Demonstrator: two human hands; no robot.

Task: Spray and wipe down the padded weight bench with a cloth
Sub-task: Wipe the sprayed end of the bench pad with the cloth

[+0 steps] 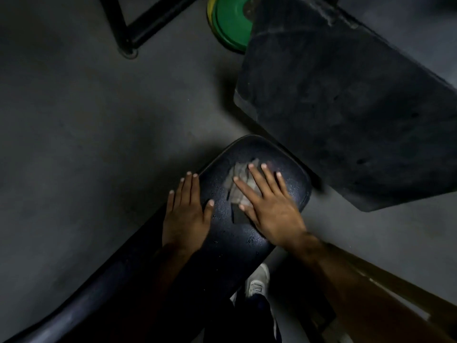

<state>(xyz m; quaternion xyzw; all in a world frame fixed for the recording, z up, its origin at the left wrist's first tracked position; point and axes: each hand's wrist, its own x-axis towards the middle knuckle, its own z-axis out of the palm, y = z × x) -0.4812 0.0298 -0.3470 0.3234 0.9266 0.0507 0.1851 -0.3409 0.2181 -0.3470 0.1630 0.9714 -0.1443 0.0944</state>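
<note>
Dark padded bench [249, 233], wet droplets on top. Grey cloth [238, 188] flat on pad, under right hand [269, 206]; left hand [186, 214] flat beside, at pad edge.

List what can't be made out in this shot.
Head view only:
- Cloth: mostly hidden under the right hand.
- Bench: near end cut off by the frame's lower left edge and lost in shadow.
- Spray bottle: not in view.
- Green plates: partly hidden by the dark pad.
</note>
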